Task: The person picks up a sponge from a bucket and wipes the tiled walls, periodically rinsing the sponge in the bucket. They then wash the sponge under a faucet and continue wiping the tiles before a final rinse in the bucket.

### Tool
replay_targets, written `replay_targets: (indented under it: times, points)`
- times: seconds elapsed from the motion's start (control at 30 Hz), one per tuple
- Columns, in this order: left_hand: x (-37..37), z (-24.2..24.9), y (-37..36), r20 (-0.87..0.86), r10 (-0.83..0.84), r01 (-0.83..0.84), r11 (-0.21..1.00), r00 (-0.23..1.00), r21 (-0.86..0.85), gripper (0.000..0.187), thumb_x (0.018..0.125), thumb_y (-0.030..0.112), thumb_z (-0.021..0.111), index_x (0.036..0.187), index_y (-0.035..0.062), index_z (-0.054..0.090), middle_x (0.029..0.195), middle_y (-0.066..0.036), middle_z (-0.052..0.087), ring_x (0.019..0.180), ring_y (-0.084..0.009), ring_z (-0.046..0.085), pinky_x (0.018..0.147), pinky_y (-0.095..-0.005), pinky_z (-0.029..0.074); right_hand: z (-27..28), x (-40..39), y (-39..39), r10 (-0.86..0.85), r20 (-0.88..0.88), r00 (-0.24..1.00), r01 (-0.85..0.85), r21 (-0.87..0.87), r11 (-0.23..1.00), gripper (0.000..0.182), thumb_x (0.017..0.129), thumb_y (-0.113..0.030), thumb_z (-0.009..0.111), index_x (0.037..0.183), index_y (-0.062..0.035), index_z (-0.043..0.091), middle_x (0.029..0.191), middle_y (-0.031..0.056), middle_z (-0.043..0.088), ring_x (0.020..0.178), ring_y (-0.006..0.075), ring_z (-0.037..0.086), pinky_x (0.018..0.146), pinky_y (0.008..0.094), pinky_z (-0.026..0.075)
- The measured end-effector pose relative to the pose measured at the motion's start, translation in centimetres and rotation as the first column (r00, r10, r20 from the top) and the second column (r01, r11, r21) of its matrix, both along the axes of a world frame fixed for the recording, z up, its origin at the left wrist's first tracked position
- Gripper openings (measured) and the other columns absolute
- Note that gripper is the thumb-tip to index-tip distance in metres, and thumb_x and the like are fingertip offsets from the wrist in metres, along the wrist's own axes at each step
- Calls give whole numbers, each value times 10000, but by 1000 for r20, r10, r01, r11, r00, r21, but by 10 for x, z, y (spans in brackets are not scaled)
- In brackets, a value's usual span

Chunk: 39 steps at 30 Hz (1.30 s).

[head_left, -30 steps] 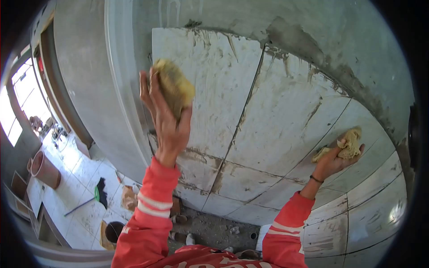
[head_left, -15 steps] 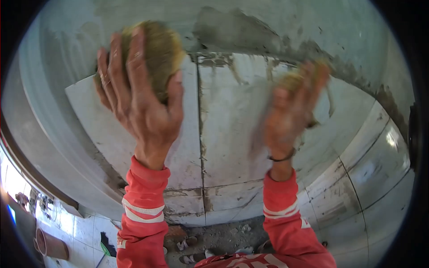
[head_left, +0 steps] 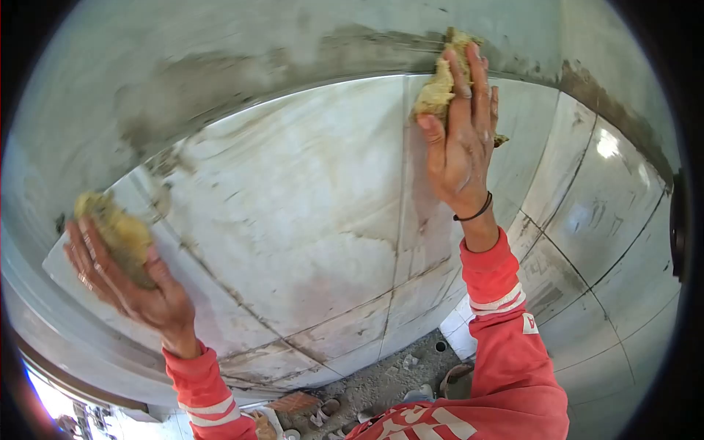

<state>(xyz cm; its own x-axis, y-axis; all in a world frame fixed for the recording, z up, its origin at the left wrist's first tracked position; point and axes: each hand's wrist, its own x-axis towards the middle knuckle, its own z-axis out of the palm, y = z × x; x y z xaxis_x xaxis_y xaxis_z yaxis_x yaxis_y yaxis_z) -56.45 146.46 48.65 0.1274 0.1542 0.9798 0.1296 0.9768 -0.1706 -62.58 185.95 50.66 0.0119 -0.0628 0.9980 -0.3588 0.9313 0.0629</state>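
Observation:
My left hand point(head_left: 139, 282) holds a yellow, dirt-stained sponge point(head_left: 123, 233) against the left part of the tiled wall, with the fingers laid along its far side. Higher up on the right, my right hand point(head_left: 467, 143) presses a ragged yellow sponge point(head_left: 435, 92) at the top edge of the tiles, fingers stretched over it. That wrist carries a black band point(head_left: 475, 209). Between the hands is a large whitish tile point(head_left: 293, 191), wet and streaked with grey-brown smears. The palms and parts of both sponges are hidden.
Above the tiles runs rough grey mortar point(head_left: 293, 62) under a greenish wall. More tiles point(head_left: 609, 198) cover the side wall on the right. Below lie a rubble-strewn floor point(head_left: 381, 381), a brick-coloured piece point(head_left: 293, 402) and a round container point(head_left: 456, 381) by my right sleeve.
The view has turned. My left hand has gone left and lower with its sponge; my right hand has risen to the tile's top edge with its own and is now sharp, not blurred.

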Motion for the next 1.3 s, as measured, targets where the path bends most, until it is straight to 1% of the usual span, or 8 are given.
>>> replay_targets:
  times: [0.17, 0.4, 0.63, 0.67, 0.77, 1.0, 1.13, 1.3]
  points:
    - [-13, 5, 52, -51, -44, 48, 995, 998, 89, 617, 1054, 336, 571, 1575, 28, 449, 1597, -183, 470, 1500, -392, 396, 1233, -505, 300, -9, -23, 90, -6, -90, 996, -2, -87, 996, 719, 1062, -590, 444, 1589, -101, 448, 1667, 202, 339, 1512, 455, 353, 1187, 686, 235]
    - [-40, 9, 138, -78, -42, 49, 995, 996, 88, 670, 1038, 445, 571, 1531, -4, 496, 1563, -235, 490, 1462, -430, 428, 1208, -552, 324, -16, -48, 207, -2, -79, 997, -16, -229, 973, 609, 1121, -448, 422, 1563, -30, 451, 1665, 159, 367, 1555, 317, 301, 1277, 406, 208]
    - [-60, -32, 301, 176, -244, 222, 965, 954, 138, 733, 904, 387, 716, 1558, 120, 519, 1601, -231, 447, 1502, -494, 344, 1228, -645, 203, -60, -58, 261, -51, -37, 998, 35, -348, 937, 626, 1123, -466, 411, 1488, 35, 498, 1600, 242, 426, 1488, 413, 367, 1247, 477, 250]
    - [-68, -49, 333, 206, -307, 287, 950, 929, 121, 755, 861, 329, 655, 1593, 264, 481, 1664, -167, 393, 1542, -460, 315, 1219, -719, 123, -71, -58, 263, -96, -32, 995, 78, -359, 930, 649, 1120, -474, 416, 1507, 43, 483, 1605, 271, 406, 1487, 437, 358, 1248, 492, 252]
    - [-69, -94, 387, 224, -241, 224, 970, 944, 99, 629, 955, 308, 540, 1582, 312, 487, 1682, -94, 389, 1555, -299, 358, 1239, -715, 50, -96, -57, 261, -52, -21, 998, 38, -431, 902, 664, 1113, -461, 447, 1512, 70, 469, 1579, 328, 388, 1472, 462, 366, 1232, 520, 278]
    - [-48, -192, 301, 140, -158, 98, 927, 978, 362, 604, 886, 362, 693, 1483, 338, 605, 1633, -135, 453, 1545, -420, 330, 1247, -697, -20, -78, -57, 310, -47, -54, 997, 35, -217, 976, 659, 1107, -483, 468, 1453, 74, 528, 1522, 339, 417, 1423, 475, 414, 1205, 543, 313]
    - [-26, -146, 176, 65, -4, -28, 873, 998, 487, 747, 881, 289, 677, 1569, 77, 480, 1654, -234, 366, 1534, -526, 272, 1243, -645, 90, -86, -60, 302, -113, -51, 992, 99, -217, 971, 618, 1109, -466, 474, 1385, 77, 578, 1461, 342, 466, 1401, 482, 432, 1190, 564, 324]
    - [-25, -138, 109, 26, -40, 27, 929, 999, 368, 793, 873, 260, 693, 1591, 55, 426, 1654, -258, 342, 1527, -530, 269, 1237, -639, 142, -91, -58, 283, -98, -48, 994, 93, -105, 990, 638, 1117, -499, 431, 1339, 74, 602, 1468, 339, 474, 1368, 471, 448, 1167, 561, 343]
